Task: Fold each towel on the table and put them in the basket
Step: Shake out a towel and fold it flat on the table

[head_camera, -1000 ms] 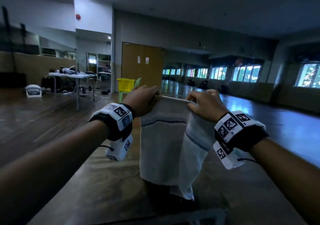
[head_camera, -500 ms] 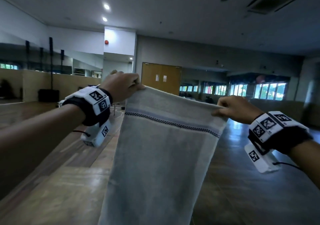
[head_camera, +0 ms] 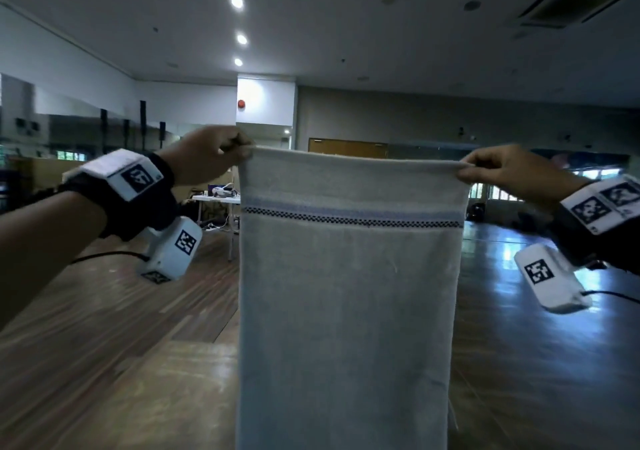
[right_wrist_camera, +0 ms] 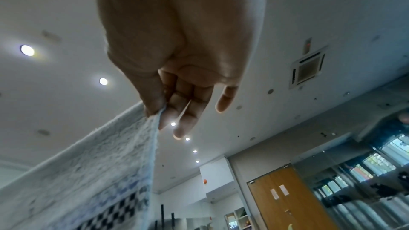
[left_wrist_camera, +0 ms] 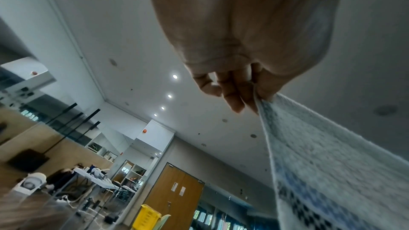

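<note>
A pale towel with a blue band and a dark checked stripe near its top hangs flat in front of me, stretched between both hands at chest height. My left hand pinches its top left corner. My right hand pinches the top right corner. The left wrist view has the thumb and fingers nipping the towel edge. In the right wrist view the thumb and forefinger hold the towel corner, the other fingers loosely extended. The towel's lower end runs out of view. No basket for towels shows.
A brown tabletop lies below the towel. Across the wooden floor stands a white folding table with gear on it. A yellow bin sits by the brown double doors. Windows line the right wall.
Both hands have risen and moved apart, pulling the towel's top edge taut and level. The towel went from bunched between close hands to hanging fully spread.
</note>
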### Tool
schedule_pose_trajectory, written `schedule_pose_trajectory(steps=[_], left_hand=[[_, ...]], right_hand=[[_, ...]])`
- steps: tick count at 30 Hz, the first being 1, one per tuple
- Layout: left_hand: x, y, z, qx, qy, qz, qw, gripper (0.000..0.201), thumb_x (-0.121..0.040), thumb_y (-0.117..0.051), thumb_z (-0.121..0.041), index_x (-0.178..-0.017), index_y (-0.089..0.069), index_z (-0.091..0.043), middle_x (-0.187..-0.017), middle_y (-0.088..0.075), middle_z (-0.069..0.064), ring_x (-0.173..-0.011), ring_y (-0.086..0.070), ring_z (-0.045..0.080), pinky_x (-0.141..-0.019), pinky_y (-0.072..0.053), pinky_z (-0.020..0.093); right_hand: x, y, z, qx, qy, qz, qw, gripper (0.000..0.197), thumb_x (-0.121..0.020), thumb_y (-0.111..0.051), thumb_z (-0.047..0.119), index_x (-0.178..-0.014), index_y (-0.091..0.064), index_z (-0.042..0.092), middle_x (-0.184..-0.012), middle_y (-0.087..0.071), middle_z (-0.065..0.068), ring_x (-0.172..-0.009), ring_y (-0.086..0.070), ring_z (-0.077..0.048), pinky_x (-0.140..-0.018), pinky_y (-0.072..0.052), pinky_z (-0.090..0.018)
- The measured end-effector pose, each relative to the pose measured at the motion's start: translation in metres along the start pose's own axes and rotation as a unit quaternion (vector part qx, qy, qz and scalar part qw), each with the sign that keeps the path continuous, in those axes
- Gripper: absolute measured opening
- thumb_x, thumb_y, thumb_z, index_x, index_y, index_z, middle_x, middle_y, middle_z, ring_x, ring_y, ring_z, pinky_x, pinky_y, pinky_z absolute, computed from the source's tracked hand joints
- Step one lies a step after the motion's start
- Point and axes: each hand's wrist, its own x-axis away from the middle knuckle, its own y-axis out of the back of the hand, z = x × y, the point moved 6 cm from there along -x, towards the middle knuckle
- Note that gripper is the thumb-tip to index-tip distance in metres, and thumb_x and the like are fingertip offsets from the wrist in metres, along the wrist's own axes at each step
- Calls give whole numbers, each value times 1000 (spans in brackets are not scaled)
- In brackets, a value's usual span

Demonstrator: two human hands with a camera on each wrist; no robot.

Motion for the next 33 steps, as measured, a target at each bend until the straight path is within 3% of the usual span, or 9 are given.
schedule_pose_trajectory(steps=[3, 6, 10, 13, 16, 20, 25, 30, 33], left_hand=[[-7, 14, 6, 88, 29, -24, 995, 19, -95, -49, -18, -103, -58, -4, -94, -61, 15, -81, -54, 26, -68, -47, 34], [-18, 12, 19, 132, 40, -37, 990, 15, -96, -46, -17, -101, -57, -7, -87, -55, 10, -73, -48, 16, -58, -43, 16], [-25, -34, 57, 114, 49, 2, 992, 13, -95, -48, -17, -93, -58, -7, -83, -56, 9, -74, -51, 19, -62, -45, 24], [-13, -93, 89, 43, 58, 66, 995, 18, -94, -50, -14, -77, -53, -21, -73, -54, -1, -67, -51, 15, -53, -42, 13], [-1, -134, 110, -12, 57, 60, 996, 11, -93, -52, -13, -84, -57, -11, -79, -57, 5, -73, -52, 19, -57, -37, 19], [-25, -113, 105, -17, 42, -54, 998, 12, -94, -50, -11, -92, -59, -4, -83, -56, 13, -71, -50, 21, -53, -36, 23], [-62, -57, 87, 24, 70, -191, 979, 13, -94, -48, -20, -95, -61, -17, -85, -58, 2, -73, -52, 7, -61, -39, 22], [-54, -52, 77, 66, 73, -175, 980, 16, -94, -48, -18, -105, -58, -11, -81, -56, -2, -68, -50, 10, -51, -41, 6], [-34, -77, 85, 66, 82, -105, 989, 14, -93, -50, -15, -100, -58, -6, -84, -56, 4, -76, -55, 20, -65, -48, 25]], right_hand=[[-16, 10, 7, -83, 3, -34, 996, 14, -84, -62, 8, -82, -63, 21, -65, -69, 14, -60, -61, 2, -58, -50, -11], [-31, 12, 11, -123, 16, -65, 990, 17, -85, -59, 4, -82, -62, 21, -60, -67, 16, -55, -59, 4, -53, -47, -6], [-55, -28, -27, -105, -14, -56, 993, 19, -84, -62, 4, -79, -63, 22, -58, -67, 15, -54, -59, 4, -56, -49, -9], [-58, -88, -76, -29, -61, 36, 997, 20, -84, -64, 3, -77, -63, 22, -60, -69, 9, -62, -63, -6, -61, -51, -17], [-55, -134, -103, 10, -88, 88, 992, 20, -85, -63, 3, -78, -60, 21, -71, -67, 2, -70, -63, -17, -66, -52, -20], [-76, -108, -88, 4, -60, -51, 997, 13, -87, -62, 8, -81, -60, 19, -77, -62, -2, -61, -59, -3, -67, -48, -25], [-100, -49, -44, -28, -13, -203, 979, 13, -87, -62, 17, -100, -61, 19, -89, -63, -3, -57, -56, 8, -53, -45, -8], [-90, -48, -41, -66, -38, -165, 983, 17, -87, -62, 17, -76, -57, 29, -77, -62, 10, -64, -61, 2, -63, -52, -18], [-75, -69, -58, -64, -67, -106, 990, 18, -84, -64, 10, -74, -60, 25, -66, -64, 9, -52, -59, 8, -73, -49, -25]])
